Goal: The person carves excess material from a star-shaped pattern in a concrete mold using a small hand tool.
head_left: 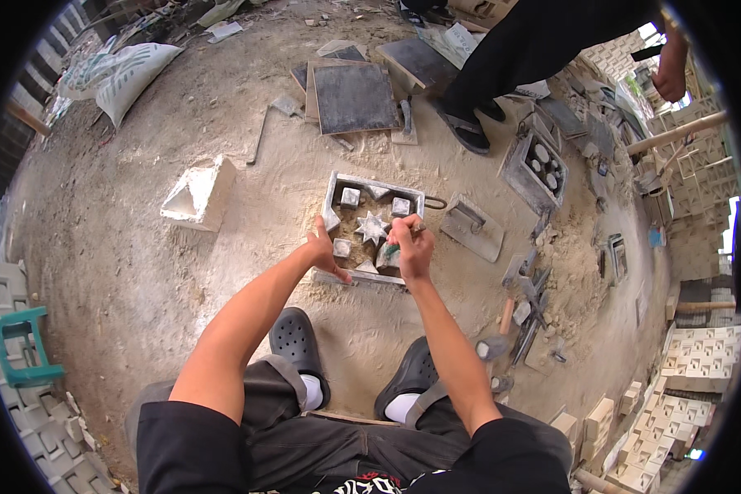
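On the dusty ground before me lies a square grey mould frame (362,179), with a star-shaped core (372,227) at its middle. Small square blocks (351,197) and angular pieces stand around the star. My left hand (326,252) spreads over the frame's left side, its fingers apart against the rim. Over the right part of the frame, my right hand (413,245) is closed round a small tool; a green end shows below the fingers, but its kind is unclear. A hand float (472,226) lies just right of the frame.
A hollow pale block (199,195) sits to the left. Dark boards (355,99) are stacked ahead, beside a trowel (405,123). Another person's leg (510,58) stands at the upper right, near a second mould (512,174). Hand tools (532,309) lie at right; a green stool (26,347) stands far left.
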Available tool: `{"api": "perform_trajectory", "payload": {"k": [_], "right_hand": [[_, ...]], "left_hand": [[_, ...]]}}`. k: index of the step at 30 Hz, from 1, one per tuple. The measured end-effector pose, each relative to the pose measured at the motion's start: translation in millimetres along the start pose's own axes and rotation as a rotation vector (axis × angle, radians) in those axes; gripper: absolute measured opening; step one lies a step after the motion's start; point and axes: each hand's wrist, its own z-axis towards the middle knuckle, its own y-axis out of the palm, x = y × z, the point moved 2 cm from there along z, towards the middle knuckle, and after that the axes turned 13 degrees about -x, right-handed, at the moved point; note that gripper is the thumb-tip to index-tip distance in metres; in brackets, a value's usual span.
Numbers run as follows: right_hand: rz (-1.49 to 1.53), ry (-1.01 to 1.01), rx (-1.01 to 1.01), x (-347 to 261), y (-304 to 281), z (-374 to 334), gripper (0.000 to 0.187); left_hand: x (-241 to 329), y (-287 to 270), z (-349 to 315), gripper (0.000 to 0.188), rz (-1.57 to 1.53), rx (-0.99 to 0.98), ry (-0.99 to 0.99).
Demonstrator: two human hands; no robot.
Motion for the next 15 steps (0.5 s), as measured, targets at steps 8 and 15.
{"api": "perform_trajectory", "payload": {"k": [8,15], "right_hand": [[0.141,0.012,0.095,-59.9,17.2,0.3,0.051],[-0.166,-0.02,0.153,2.9,11.6,-1.2,0.046]], "left_hand": [[-3.9,4.5,1.7,0.169,-0.017,0.023,0.038],[3.5,-0.3,-2.8,0.17,-0.027,0.011,0.032]]}}
